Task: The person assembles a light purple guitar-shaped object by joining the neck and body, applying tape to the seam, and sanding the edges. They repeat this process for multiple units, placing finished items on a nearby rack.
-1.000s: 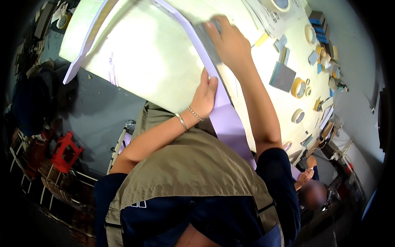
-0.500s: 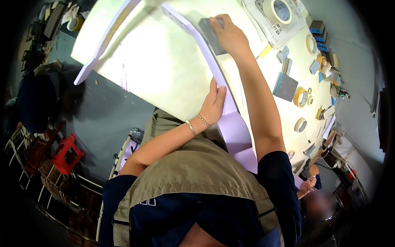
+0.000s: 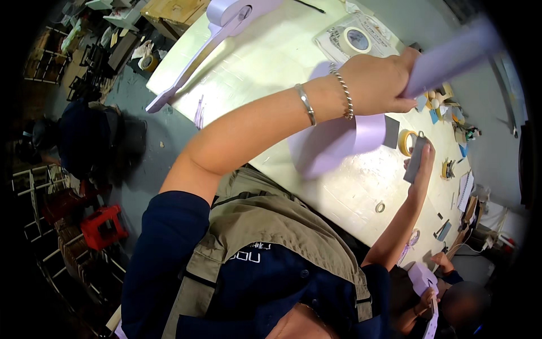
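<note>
My left hand [image 3: 377, 82] is closed around the neck of a lilac ukulele [image 3: 324, 146], holding it above the white table. The neck points to the upper right and its far end is blurred by motion. The body lies behind my left forearm, which hides part of it. To the right of the body, my right hand [image 3: 427, 165] grips a grey sanding block [image 3: 416, 160], apart from the ukulele. A second lilac ukulele [image 3: 217, 35], with a round sound hole, rests at the table's far left.
The white table [image 3: 344, 195] bears tape rolls [image 3: 357, 40] on printed paper, a yellow tape roll [image 3: 407, 142] and a dark flat pad [image 3: 391, 133]. A co-worker at the lower right holds another lilac ukulele [image 3: 422, 277]. A red stool [image 3: 104, 227] stands on the floor at left.
My left hand has lifted the ukulele off my lap side and swung its neck to the upper right. My right hand has drawn the sanding block away from the neck, down and rightward.
</note>
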Motion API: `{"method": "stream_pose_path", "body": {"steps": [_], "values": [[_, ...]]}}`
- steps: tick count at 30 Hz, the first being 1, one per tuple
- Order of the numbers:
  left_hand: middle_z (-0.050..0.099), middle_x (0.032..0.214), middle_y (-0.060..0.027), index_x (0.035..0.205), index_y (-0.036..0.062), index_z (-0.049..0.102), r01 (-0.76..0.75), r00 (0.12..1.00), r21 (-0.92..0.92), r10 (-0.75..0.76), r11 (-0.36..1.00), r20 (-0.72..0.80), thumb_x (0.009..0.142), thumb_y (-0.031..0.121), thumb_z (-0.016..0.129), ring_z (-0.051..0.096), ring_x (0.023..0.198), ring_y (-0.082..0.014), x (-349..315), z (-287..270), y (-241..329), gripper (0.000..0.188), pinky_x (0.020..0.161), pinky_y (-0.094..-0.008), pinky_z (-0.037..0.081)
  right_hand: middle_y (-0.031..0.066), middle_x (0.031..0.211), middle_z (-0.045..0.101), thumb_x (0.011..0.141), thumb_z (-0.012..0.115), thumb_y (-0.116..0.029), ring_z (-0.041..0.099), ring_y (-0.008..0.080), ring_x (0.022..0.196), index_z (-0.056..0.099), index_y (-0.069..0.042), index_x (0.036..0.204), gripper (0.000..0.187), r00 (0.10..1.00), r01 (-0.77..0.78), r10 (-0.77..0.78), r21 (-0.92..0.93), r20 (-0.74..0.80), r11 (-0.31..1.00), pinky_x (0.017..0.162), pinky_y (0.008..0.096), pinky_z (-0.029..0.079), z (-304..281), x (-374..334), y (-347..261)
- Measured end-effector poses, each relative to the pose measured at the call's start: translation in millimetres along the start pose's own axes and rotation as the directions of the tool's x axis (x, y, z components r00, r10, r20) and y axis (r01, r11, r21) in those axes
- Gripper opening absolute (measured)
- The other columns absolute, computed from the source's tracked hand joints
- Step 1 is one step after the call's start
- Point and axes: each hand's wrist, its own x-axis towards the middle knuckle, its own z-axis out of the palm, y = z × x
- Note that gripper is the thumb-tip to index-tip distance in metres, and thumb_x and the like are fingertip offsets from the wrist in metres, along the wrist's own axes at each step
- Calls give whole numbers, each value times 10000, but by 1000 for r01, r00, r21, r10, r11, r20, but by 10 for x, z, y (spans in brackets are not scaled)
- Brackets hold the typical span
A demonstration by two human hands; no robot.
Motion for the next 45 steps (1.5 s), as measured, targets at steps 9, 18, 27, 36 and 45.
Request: {"method": "stream_pose_path", "body": {"steps": [9, 18, 27, 36, 45], "values": [[514, 820, 2, 930, 204, 527, -601, 776, 535, 594, 594, 212, 744, 153, 545, 534, 827, -159, -524, 1225, -832, 193, 759, -328, 421, 50, 881, 524, 902, 454, -377, 488, 108, 751, 433, -85, 1221, 433, 999, -39, 38, 137, 10, 990, 647, 224, 416, -243, -712, 719], [518, 846, 2, 895, 167, 533, -601, 783, 585, 548, 544, 294, 716, 179, 582, 523, 854, -177, -1059, 1589, -1261, 186, 844, -364, 412, 144, 1016, 543, 811, 571, -378, 559, 299, 891, 492, -182, 1212, 453, 926, 213, -113, -253, 359, 944, 769, 350, 455, 358, -1306, 1168], [566, 916, -80, 1052, 91, 572, -402, 910, 568, 383, 718, 160, 789, 321, 608, 532, 918, -229, -693, 849, -769, 351, 966, -403, 344, 108, 898, 544, 814, 566, -409, 568, 257, 761, 558, -182, 1133, 392, 931, 337, -259, -330, 259, 882, 661, 331, 456, 495, -1353, 1354], [593, 823, -95, 828, 63, 618, -195, 980, 421, 165, 886, 107, 833, 260, 543, 545, 856, -282, -491, 656, -1136, 210, 953, -462, 336, 101, 893, 541, 801, 593, -399, 570, 258, 758, 564, -188, 1117, 381, 917, 371, -273, -375, 290, 850, 655, 338, 464, 581, -1327, 1353], [596, 807, -94, 800, 66, 620, -180, 984, 363, 163, 914, 77, 839, 261, 524, 548, 853, -282, -518, 663, -1146, 221, 970, -469, 318, 111, 924, 539, 788, 604, -412, 570, 262, 785, 573, -182, 1103, 391, 929, 366, -287, -445, 235, 818, 659, 341, 469, 627, -1387, 1339]]}}
